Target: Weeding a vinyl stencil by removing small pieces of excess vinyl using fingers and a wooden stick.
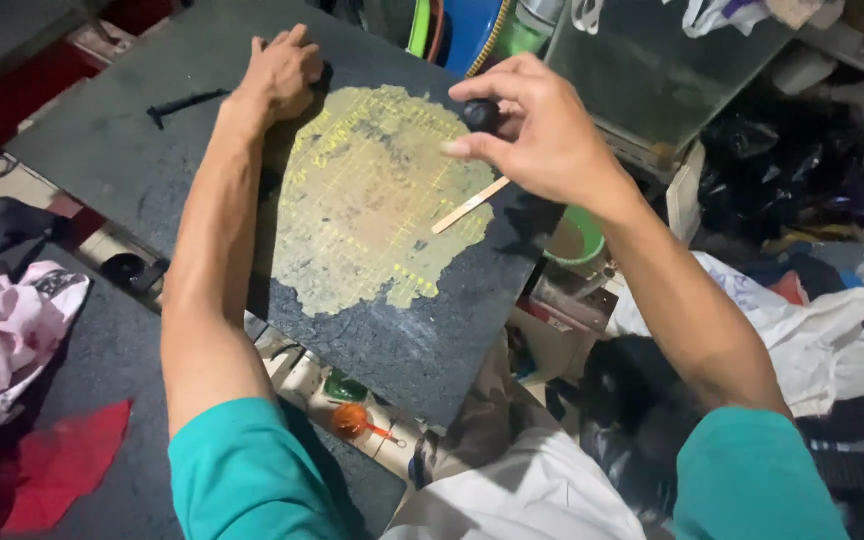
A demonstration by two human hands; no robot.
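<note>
A dark board [132, 150] lies tilted across my lap, with a large yellowish worn patch [372, 200] marked by a faint grid. My left hand [280, 75] rests curled at the board's far edge, its fingers closed against the surface. My right hand [542, 125] hovers over the board's right side and pinches a small black round object [480, 115] between thumb and fingers. A thin pale wooden stick [470, 206] lies on the patch just below that hand.
A black strip [184, 103] lies on the board's far left. Pink cloth [2, 330] and a red scrap [67, 460] sit left on the floor. A green bowl [577, 240], white fabric [812, 330], black bags [782, 160] and a small orange object [352, 420] crowd the right and below.
</note>
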